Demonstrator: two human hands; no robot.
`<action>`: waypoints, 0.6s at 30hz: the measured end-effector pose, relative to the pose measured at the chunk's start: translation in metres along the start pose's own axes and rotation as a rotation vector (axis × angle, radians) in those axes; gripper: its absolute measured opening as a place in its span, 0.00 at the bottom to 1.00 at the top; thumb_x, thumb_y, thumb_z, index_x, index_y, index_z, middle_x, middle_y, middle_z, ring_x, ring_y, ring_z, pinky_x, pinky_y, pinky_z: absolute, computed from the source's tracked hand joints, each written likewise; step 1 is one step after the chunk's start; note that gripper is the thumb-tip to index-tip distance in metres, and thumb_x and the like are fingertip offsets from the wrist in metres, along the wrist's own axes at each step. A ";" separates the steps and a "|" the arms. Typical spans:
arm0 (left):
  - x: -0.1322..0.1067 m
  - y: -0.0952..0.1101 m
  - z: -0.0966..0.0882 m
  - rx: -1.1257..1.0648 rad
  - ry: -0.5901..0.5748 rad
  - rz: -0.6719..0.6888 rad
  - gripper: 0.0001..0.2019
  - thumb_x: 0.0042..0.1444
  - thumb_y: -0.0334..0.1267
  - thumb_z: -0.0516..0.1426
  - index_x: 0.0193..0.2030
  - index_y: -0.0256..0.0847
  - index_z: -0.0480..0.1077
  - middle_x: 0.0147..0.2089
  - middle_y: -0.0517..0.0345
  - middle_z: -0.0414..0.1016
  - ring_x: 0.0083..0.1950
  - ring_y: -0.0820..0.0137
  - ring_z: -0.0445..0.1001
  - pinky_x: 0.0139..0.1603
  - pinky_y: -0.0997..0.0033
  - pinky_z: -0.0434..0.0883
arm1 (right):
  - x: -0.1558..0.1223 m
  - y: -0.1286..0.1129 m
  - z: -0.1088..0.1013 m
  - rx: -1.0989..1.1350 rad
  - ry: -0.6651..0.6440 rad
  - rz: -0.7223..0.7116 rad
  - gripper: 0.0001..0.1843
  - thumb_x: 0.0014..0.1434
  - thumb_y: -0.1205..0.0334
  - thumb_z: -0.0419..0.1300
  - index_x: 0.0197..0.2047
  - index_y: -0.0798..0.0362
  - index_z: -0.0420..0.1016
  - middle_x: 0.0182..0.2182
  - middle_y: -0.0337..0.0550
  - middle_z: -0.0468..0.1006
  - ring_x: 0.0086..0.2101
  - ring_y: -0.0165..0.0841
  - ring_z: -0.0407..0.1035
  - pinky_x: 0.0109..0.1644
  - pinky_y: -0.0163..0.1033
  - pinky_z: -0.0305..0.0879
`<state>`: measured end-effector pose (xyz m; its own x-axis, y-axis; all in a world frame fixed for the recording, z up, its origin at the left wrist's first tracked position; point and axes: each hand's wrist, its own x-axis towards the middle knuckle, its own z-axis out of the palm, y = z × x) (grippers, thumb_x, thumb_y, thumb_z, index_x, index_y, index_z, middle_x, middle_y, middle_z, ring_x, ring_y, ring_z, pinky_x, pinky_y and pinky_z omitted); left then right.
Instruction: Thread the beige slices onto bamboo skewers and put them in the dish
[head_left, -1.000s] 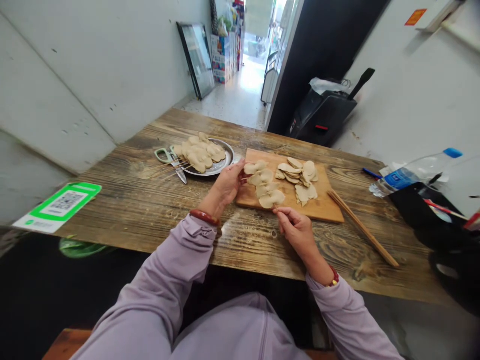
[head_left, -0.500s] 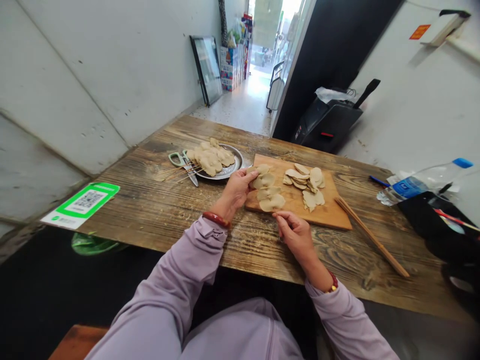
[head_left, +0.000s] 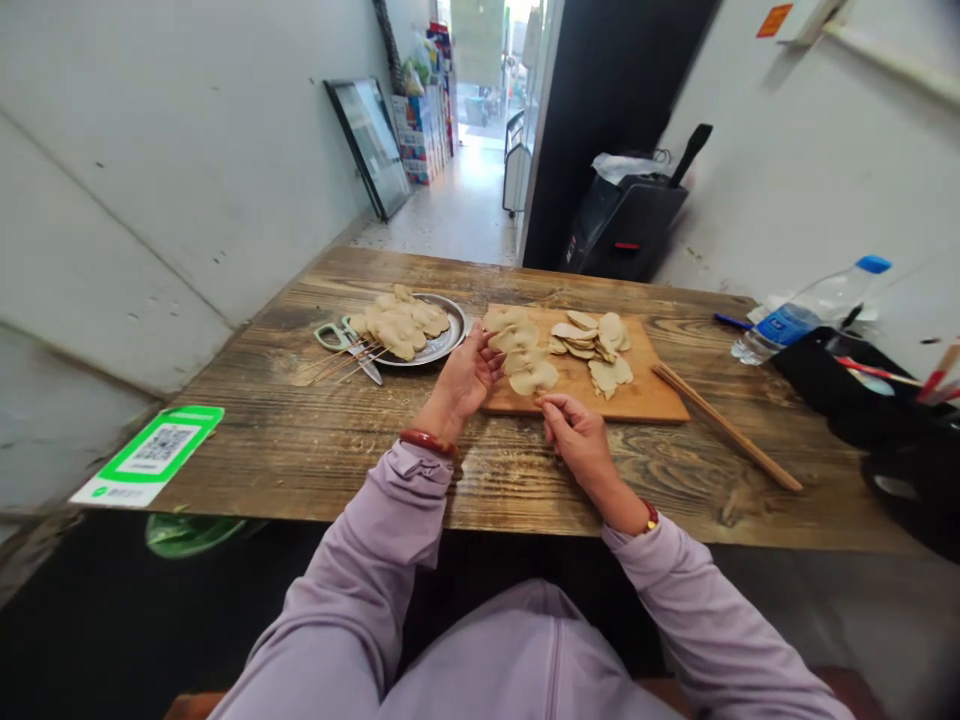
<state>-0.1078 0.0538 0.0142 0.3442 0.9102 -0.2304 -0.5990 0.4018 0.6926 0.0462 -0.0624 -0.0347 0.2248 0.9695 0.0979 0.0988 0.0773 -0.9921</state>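
A wooden cutting board (head_left: 637, 398) lies on the wooden table (head_left: 315, 440). On its left part is a skewer strung with pale flat slices (head_left: 521, 360). My left hand (head_left: 469, 375) curls its fingers round the far slices of that skewer. My right hand (head_left: 574, 440) pinches the near end of the skewer stick at the board's front edge. A loose heap of slices (head_left: 596, 350) lies further right on the board.
A metal plate (head_left: 446, 345) with several finished skewers stands left of the board, scissors (head_left: 341, 340) beside it. Loose bamboo sticks (head_left: 720, 425) lie right of the board. A water bottle (head_left: 806, 310) and a black bag (head_left: 870, 400) are at the far right, a green QR card (head_left: 150, 455) at the left edge.
Both hands stay on the skewer, the left pushing slices closer together along the stick. The head camera has shifted, so the scene sits differently in the picture.
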 end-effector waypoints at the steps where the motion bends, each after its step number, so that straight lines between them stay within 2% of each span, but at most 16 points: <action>1: -0.001 -0.001 0.002 0.003 -0.007 -0.033 0.19 0.68 0.52 0.57 0.41 0.35 0.77 0.33 0.52 0.83 0.32 0.69 0.82 0.35 0.72 0.77 | 0.002 0.000 0.002 0.023 0.013 -0.001 0.23 0.60 0.41 0.63 0.42 0.54 0.79 0.16 0.30 0.68 0.15 0.25 0.55 0.19 0.33 0.48; 5: -0.006 -0.009 0.008 0.050 -0.065 -0.064 0.15 0.67 0.48 0.58 0.41 0.36 0.77 0.34 0.52 0.83 0.33 0.69 0.82 0.39 0.71 0.78 | 0.010 -0.001 0.013 0.101 0.075 -0.017 0.23 0.59 0.40 0.63 0.42 0.53 0.78 0.16 0.29 0.67 0.15 0.24 0.54 0.19 0.32 0.49; 10: -0.009 -0.019 0.009 0.145 -0.133 -0.041 0.08 0.59 0.37 0.66 0.41 0.34 0.77 0.37 0.52 0.83 0.35 0.69 0.81 0.39 0.70 0.78 | 0.017 -0.001 0.025 0.131 0.074 -0.014 0.24 0.58 0.40 0.63 0.43 0.54 0.78 0.16 0.29 0.68 0.15 0.24 0.56 0.19 0.32 0.52; 13: -0.006 -0.020 0.007 0.131 -0.094 0.007 0.08 0.55 0.36 0.68 0.38 0.35 0.77 0.36 0.54 0.82 0.34 0.71 0.80 0.38 0.71 0.77 | 0.018 0.000 0.029 0.105 0.069 -0.012 0.24 0.59 0.39 0.62 0.42 0.53 0.78 0.17 0.29 0.68 0.15 0.24 0.56 0.19 0.32 0.52; 18: -0.003 -0.018 0.005 0.134 -0.014 0.021 0.10 0.53 0.39 0.70 0.37 0.37 0.77 0.34 0.56 0.82 0.33 0.70 0.79 0.36 0.69 0.77 | 0.018 0.002 0.032 0.043 0.038 -0.027 0.24 0.61 0.39 0.60 0.43 0.52 0.78 0.18 0.31 0.69 0.16 0.24 0.57 0.20 0.32 0.52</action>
<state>-0.0946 0.0437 0.0053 0.3433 0.9164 -0.2059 -0.5048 0.3649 0.7823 0.0190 -0.0376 -0.0371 0.2596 0.9573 0.1269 0.0635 0.1143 -0.9914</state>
